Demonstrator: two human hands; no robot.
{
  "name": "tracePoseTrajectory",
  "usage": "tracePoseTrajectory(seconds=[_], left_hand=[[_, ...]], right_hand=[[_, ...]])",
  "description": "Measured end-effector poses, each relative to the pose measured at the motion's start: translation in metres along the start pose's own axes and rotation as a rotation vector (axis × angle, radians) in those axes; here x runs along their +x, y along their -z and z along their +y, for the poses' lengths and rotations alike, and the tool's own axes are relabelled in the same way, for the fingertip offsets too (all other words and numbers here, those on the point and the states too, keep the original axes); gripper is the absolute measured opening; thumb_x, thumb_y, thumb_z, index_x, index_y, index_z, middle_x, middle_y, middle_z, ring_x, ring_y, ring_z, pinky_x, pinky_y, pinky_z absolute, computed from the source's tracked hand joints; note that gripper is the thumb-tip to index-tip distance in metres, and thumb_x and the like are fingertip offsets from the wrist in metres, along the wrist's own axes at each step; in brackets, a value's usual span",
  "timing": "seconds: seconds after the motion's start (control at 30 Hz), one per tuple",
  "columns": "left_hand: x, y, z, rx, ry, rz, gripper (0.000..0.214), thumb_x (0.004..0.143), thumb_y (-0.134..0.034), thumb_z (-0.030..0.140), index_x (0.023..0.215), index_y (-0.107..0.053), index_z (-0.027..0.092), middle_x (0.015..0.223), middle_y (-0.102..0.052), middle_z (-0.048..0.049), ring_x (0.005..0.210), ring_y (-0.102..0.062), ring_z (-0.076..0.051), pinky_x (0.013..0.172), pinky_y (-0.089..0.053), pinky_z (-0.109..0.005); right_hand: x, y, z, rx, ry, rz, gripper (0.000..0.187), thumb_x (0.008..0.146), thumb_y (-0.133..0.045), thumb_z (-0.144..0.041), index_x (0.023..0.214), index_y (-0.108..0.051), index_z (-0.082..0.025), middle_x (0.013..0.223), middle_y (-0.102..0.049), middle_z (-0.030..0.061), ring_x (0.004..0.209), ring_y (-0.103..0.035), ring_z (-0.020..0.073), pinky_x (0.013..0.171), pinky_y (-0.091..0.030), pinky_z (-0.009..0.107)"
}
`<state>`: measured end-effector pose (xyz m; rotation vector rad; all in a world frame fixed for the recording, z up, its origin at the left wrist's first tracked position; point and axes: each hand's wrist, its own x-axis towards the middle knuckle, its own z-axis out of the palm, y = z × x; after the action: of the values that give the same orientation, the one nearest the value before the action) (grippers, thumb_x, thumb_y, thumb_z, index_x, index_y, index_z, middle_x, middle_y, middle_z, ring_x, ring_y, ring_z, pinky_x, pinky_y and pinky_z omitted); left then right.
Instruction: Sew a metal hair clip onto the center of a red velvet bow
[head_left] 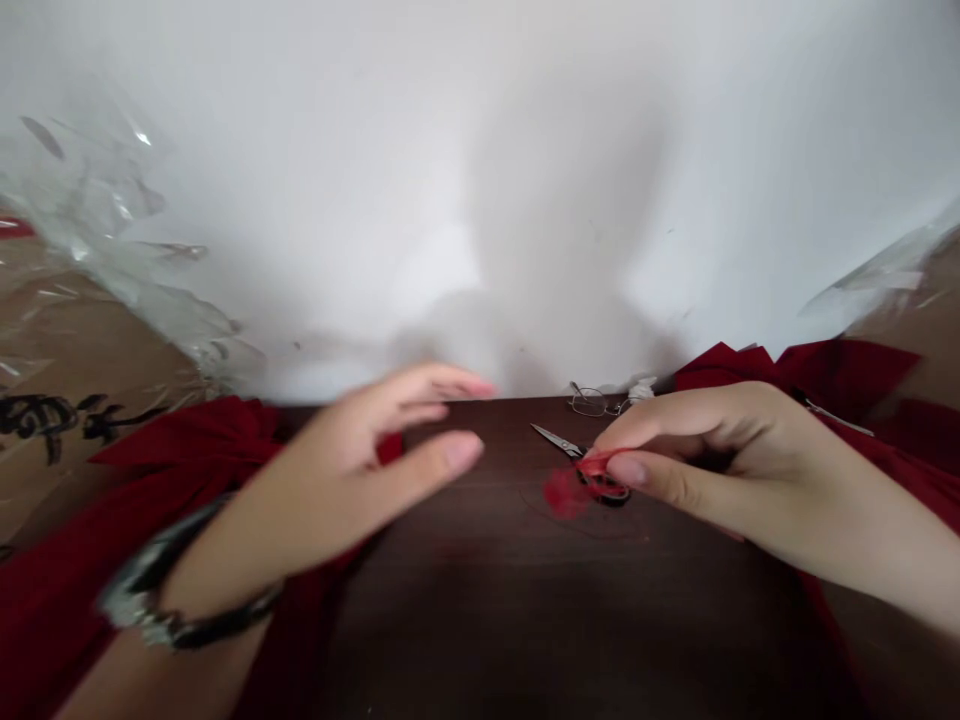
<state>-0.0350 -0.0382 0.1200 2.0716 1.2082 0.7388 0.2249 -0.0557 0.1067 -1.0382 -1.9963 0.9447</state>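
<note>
My right hand [705, 455] pinches a small red piece, ribbon or thread [594, 467], between thumb and forefinger above a dark wooden table [480, 590]. Just behind the pinch lie small scissors [559, 442] with black handles, blades pointing left. My left hand [360, 470] hovers to the left with a bracelet [180, 610] on the wrist. Its fingers are loosely spread and hold nothing. Motion blurs both hands somewhat.
Red fabric lies at the left [150, 470] and at the right [825, 375] of the table. A pair of wire glasses [592, 402] rests at the table's back edge by a white wall. Clear plastic wrap [105, 230] and a cardboard box [67, 400] stand at the left.
</note>
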Motion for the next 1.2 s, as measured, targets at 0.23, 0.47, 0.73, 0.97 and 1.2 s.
tracePoseTrajectory(seconds=[0.23, 0.47, 0.73, 0.97, 1.2], left_hand=[[0.007, -0.046, -0.002, -0.643, 0.073, -0.331, 0.008, 0.084, -0.068, 0.025, 0.089, -0.064, 0.019, 0.076, -0.072, 0.0019, 0.068, -0.065, -0.007, 0.064, -0.051, -0.014], [0.007, -0.027, -0.007, -0.673, -0.002, -0.029, 0.02, 0.088, -0.064, 0.03, 0.074, -0.058, 0.017, 0.069, -0.068, 0.0025, 0.062, -0.064, -0.007, 0.059, -0.053, -0.014], [0.011, -0.029, -0.006, -1.075, -0.033, 0.016, 0.02, 0.091, -0.057, 0.029, 0.077, -0.063, 0.017, 0.08, -0.069, -0.0009, 0.084, -0.068, -0.015, 0.076, -0.06, -0.025], [0.011, -0.033, -0.006, -1.166, 0.079, -0.051, 0.025, 0.093, -0.052, 0.033, 0.075, -0.057, 0.017, 0.053, -0.041, 0.0077, 0.042, -0.049, -0.005, 0.054, -0.057, -0.021], [0.011, -0.032, -0.009, -1.024, 0.121, -0.017, 0.032, 0.088, -0.058, 0.046, 0.074, -0.055, 0.017, 0.073, -0.056, 0.0041, 0.036, -0.028, 0.002, 0.036, -0.025, -0.012]], right_hand=[[0.002, -0.013, 0.004, 0.125, -0.044, -0.102, 0.019, 0.085, -0.065, -0.035, 0.095, -0.075, -0.021, 0.057, -0.057, -0.0006, 0.048, -0.044, 0.0061, 0.042, -0.031, 0.016], [-0.003, 0.005, -0.004, -0.077, -0.086, -0.041, 0.021, 0.085, -0.062, -0.042, 0.085, -0.069, -0.022, 0.056, -0.05, -0.001, 0.047, -0.038, 0.0067, 0.042, -0.03, 0.018], [-0.002, 0.003, -0.006, -0.012, -0.14, -0.085, 0.021, 0.089, -0.056, -0.041, 0.082, -0.058, -0.021, 0.052, -0.044, -0.0038, 0.043, -0.034, 0.0057, 0.038, -0.023, 0.017], [-0.005, 0.002, -0.005, 0.07, -0.107, -0.144, 0.018, 0.094, -0.051, -0.038, 0.087, -0.052, -0.021, 0.049, -0.053, -0.0055, 0.044, -0.041, 0.0042, 0.042, -0.03, 0.014], [-0.008, 0.002, -0.008, 0.208, -0.171, -0.148, 0.021, 0.094, -0.051, -0.04, 0.089, -0.052, -0.02, 0.058, -0.057, -0.0038, 0.042, -0.043, 0.0037, 0.038, -0.034, 0.013]])
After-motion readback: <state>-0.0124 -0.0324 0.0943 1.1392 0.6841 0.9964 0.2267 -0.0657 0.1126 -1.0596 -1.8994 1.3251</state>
